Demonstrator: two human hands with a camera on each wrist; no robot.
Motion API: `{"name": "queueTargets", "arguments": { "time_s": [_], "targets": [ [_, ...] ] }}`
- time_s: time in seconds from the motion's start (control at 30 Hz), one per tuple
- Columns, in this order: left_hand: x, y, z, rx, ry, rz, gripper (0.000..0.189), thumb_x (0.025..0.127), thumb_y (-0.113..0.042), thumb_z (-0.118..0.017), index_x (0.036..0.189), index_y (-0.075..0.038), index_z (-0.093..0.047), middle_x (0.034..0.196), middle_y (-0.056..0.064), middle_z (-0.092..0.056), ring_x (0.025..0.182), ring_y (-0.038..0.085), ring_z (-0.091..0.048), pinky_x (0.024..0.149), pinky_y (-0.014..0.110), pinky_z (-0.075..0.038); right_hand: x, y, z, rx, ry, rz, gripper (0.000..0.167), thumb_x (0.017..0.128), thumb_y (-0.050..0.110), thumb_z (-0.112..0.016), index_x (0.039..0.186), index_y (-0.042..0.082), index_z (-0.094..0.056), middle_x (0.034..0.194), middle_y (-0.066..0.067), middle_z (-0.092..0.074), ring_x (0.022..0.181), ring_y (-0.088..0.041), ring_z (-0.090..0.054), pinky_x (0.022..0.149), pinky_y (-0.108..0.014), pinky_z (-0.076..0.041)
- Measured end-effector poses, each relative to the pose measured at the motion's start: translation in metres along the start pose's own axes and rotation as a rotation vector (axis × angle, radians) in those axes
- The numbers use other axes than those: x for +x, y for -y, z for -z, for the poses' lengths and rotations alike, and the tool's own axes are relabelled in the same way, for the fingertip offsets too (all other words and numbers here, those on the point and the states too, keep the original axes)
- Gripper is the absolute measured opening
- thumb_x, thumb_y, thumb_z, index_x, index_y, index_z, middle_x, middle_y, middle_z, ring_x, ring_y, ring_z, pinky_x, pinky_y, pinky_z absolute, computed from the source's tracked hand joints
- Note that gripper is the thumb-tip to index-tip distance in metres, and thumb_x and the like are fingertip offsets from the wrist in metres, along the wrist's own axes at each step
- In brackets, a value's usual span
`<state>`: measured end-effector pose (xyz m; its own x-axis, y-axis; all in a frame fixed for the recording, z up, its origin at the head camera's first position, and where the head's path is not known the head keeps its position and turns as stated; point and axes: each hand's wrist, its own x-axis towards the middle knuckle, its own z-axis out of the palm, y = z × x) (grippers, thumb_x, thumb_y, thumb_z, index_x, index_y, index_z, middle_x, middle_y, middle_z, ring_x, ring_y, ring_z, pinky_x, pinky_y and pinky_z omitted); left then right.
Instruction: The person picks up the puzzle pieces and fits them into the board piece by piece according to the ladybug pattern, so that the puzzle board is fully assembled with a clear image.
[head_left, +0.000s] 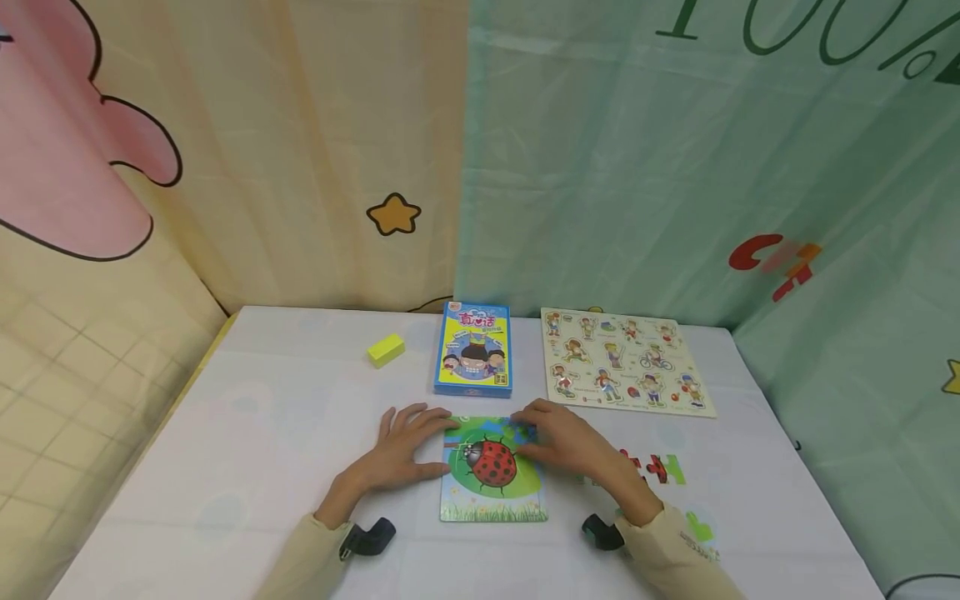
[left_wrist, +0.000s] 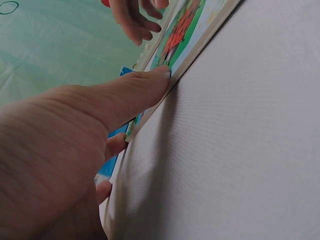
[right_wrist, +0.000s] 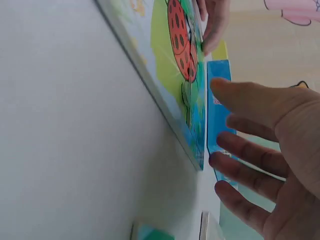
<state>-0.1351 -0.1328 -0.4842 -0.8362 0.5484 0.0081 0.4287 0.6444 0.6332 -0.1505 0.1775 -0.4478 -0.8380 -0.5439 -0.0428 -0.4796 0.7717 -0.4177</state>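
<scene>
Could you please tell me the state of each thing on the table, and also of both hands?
Ladybird puzzle: flat, picture up.
Left hand: fingers apart, thumb touching the puzzle's left edge.
Right hand: fingers apart, at the puzzle's upper right; contact unclear.
Loose pieces: off the puzzle, some partly hidden.
Blue box: looks shut, cover visible.
Figure board: flat, pictures up.
Yellow block: lying on a long side.

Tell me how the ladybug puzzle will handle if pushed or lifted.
The ladybug puzzle is probably stiff: its edge looks thick and straight in both wrist views. Lying flat on the table, it should slide rather than roll or tip. Its pieces might shift if tilted, as seams show between some.
</scene>
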Motion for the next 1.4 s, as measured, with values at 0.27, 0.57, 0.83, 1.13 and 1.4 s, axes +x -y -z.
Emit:
{"name": "queueTargets", "arguments": {
  "time_s": [0.27,0.57,0.83,1.13,1.4],
  "targets": [
    [0.0,0.002,-0.001,0.0,-0.007,0.0,0.058,0.09,-0.038,-0.073,0.142,-0.02,-0.055,0.153,0.008,-0.045,0.147,0.043,-0.021,0.114,0.073,0.001,-0.034,-0.017,0.008,-0.022,-0.015,-0.082,0.047,0.086,0.031,-0.08,0.126,0.01,-0.067,0.126,-0.006,-0.066,0.118,-0.027,-0.061,0.099,-0.048,-0.052],
    [0.0,0.001,-0.002,0.0,0.008,0.024,0.058,0.089,-0.04,-0.073,0.142,-0.021,-0.055,0.154,0.006,-0.045,0.148,0.043,-0.02,0.115,0.073,0.001,-0.07,-0.033,0.011,-0.065,-0.036,-0.181,0.052,0.08,0.033,-0.085,0.124,0.013,-0.069,0.126,-0.005,-0.066,0.118,-0.028,-0.061,0.098,-0.049,-0.052],
    [0.002,0.004,-0.002,0.018,0.014,0.01,0.059,0.091,-0.042,-0.071,0.143,-0.021,-0.054,0.154,0.005,-0.045,0.148,0.042,-0.02,0.114,0.073,0.001,-0.087,-0.042,0.016,0.001,-0.044,-0.203,0.05,0.079,0.026,-0.085,0.124,0.014,-0.068,0.126,-0.004,-0.066,0.118,-0.028,-0.061,0.099,-0.05,-0.051],
    [0.0,0.003,0.002,-0.013,0.041,0.005,0.075,0.082,-0.047,-0.08,0.146,-0.019,-0.051,0.156,0.007,-0.042,0.149,0.043,-0.018,0.114,0.073,0.003,-0.086,-0.049,0.016,0.028,-0.04,-0.132,0.04,0.08,0.027,-0.085,0.117,0.017,-0.073,0.113,0.006,-0.071,0.095,-0.009,-0.061,0.082,-0.031,-0.054],
    [-0.001,0.001,-0.001,0.017,0.035,0.021,0.076,0.081,-0.044,-0.081,0.147,-0.021,-0.051,0.157,0.006,-0.041,0.15,0.043,-0.017,0.115,0.072,0.003,-0.085,-0.048,0.014,-0.012,-0.038,-0.103,0.033,0.082,0.022,-0.083,0.113,0.016,-0.074,0.113,0.004,-0.072,0.096,-0.01,-0.063,0.086,-0.034,-0.055]
  ]
}}
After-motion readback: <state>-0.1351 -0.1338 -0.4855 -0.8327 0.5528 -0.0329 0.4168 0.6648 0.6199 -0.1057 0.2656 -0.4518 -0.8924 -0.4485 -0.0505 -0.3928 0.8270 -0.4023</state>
